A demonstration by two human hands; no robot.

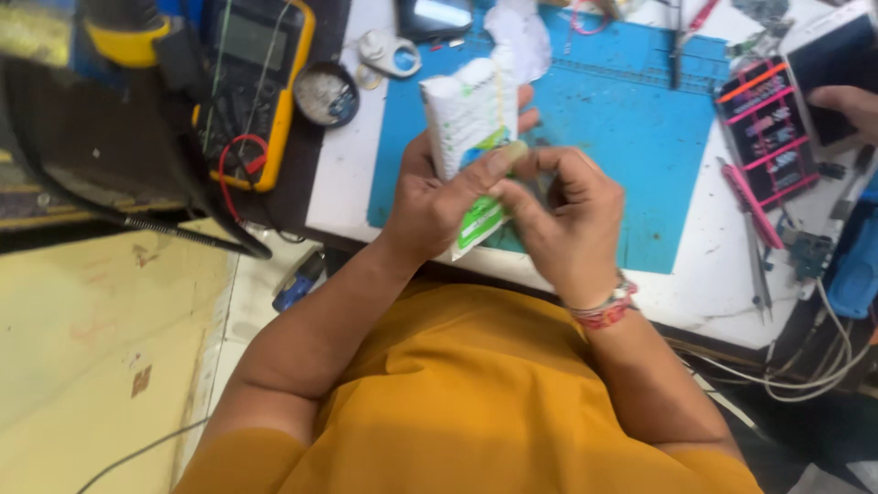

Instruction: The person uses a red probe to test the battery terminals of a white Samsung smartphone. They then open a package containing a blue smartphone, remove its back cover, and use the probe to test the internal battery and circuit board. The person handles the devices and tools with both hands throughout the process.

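Observation:
My left hand (437, 197) grips a white soft packet (468, 119) with green and blue print, held upright over the near edge of a blue work mat (631, 119). My right hand (562, 215) is curled against the packet's lower right side, its fingertips pinching at the packet beside my left thumb. What the right fingers pinch is hidden. A red thread band circles my right wrist. My arms come out of a mustard-yellow shirt.
A yellow multimeter (261, 69) with red and black leads lies at the left. A round tin (326, 94) and a white tape dispenser (389, 53) are behind the mat. An opened phone (768, 128), tweezers (754, 265) and white cables (814, 366) sit at the right. Another person's hand (846, 105) rests on a phone.

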